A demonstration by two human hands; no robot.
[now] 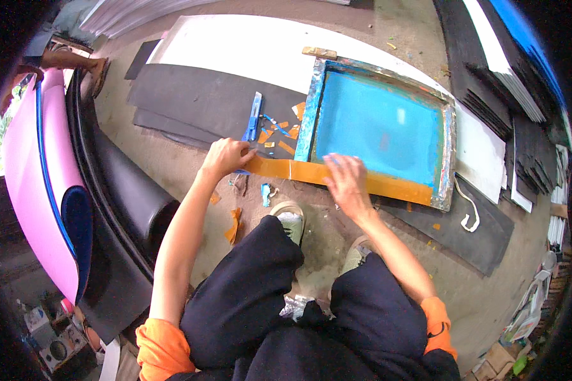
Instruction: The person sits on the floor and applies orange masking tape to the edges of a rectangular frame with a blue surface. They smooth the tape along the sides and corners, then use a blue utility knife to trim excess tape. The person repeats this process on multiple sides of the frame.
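L hand pinching brown tape — R hand over tape at frame — grip blurred, can't tell.

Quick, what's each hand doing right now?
Left hand: closed, pinching the brown tape.
Right hand: at the tape along the frame; fingers blurred, grip can't be told.

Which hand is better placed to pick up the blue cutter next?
Probably the left hand, nearest the blue cutter, though it holds the brown tape. The right hand is farther off, over the tape along the frame's near edge.
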